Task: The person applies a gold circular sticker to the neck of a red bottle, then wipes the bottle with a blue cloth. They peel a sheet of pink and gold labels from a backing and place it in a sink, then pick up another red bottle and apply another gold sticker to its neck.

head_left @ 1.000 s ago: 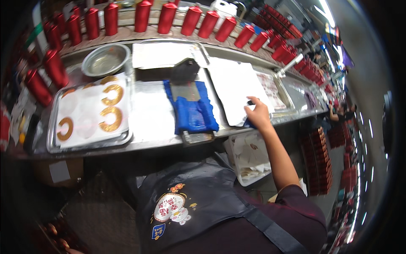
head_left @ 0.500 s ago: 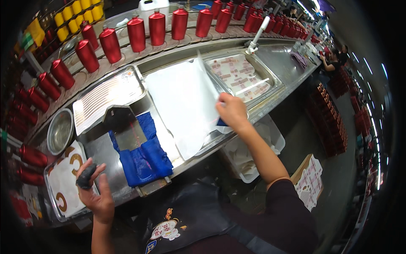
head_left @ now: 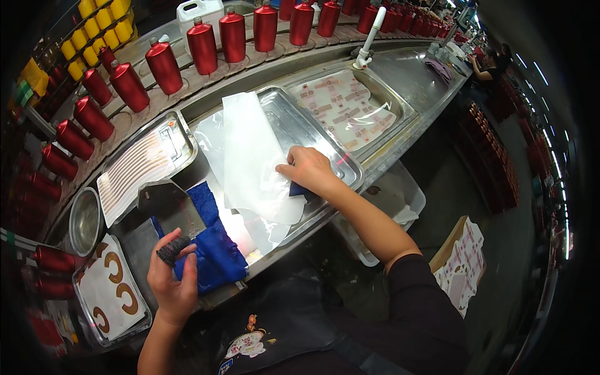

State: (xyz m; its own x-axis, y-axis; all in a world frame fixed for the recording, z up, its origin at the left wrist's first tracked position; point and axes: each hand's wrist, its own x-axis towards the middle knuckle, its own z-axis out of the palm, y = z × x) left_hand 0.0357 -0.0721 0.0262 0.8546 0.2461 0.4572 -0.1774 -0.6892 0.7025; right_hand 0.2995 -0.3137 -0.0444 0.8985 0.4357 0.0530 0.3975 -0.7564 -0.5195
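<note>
My right hand (head_left: 309, 170) is closed on the edge of a white sheet (head_left: 247, 140), which is partly folded over to the left. The sheet lies across a metal tray (head_left: 350, 164), whose right part shows bare. A small dark blue piece (head_left: 299, 189) shows beneath my right fingers; I cannot make out what it is. My left hand (head_left: 172, 281), with a dark wrap around one finger, hovers open by the blue cloth (head_left: 220, 250). That cloth drapes over a grey metal stand (head_left: 167, 205).
Trays hold brown-striped sheets (head_left: 134, 172) and brown C-shaped labels (head_left: 115, 267); a metal bowl (head_left: 86, 219) stands between. Red bottles (head_left: 203, 47) line the curved conveyor behind. Printed sheets lie in a sink (head_left: 350, 103) under a white tap (head_left: 370, 40). A plastic bin (head_left: 409, 187) stands below.
My right hand has moved left and down, folding the white sheet over and baring the metal tray's right part. My left hand has moved right, from the C-shaped labels toward the blue cloth.
</note>
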